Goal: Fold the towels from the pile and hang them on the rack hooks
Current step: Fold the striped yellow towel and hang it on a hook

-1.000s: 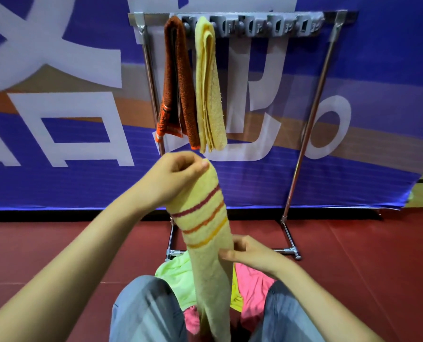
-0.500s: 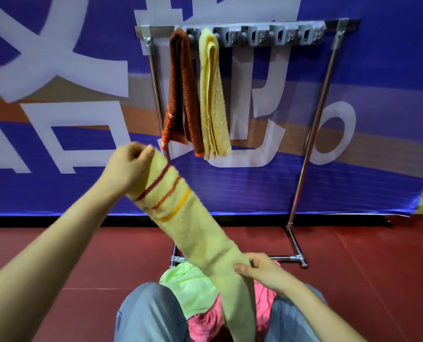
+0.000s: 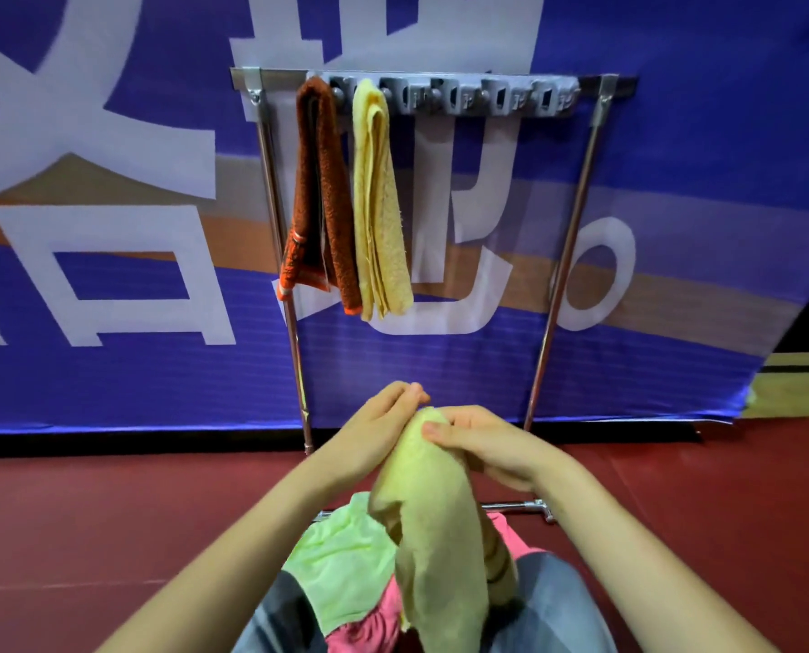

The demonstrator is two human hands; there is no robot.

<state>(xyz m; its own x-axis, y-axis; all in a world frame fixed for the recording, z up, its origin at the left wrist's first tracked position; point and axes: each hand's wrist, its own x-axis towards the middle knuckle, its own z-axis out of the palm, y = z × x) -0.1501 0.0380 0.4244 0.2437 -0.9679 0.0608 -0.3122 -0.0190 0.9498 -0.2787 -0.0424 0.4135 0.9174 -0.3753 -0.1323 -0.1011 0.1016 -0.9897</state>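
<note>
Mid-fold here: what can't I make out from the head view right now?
Head view:
- Held towel: lower end cut off by the bottom edge.
- Pile on the lap: towel count hidden by the held towel and forearms.
- Left hand: grip on the towel blurred.
- Rack: hooks under the brown towel and yellow towel covered by them.

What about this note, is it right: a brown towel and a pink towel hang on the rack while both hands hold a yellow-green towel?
Not quite. Beside the brown towel on the rack hangs a yellow towel, not a pink one; the head view shows it. Both the left hand and right hand do hold the yellow-green towel.
</note>
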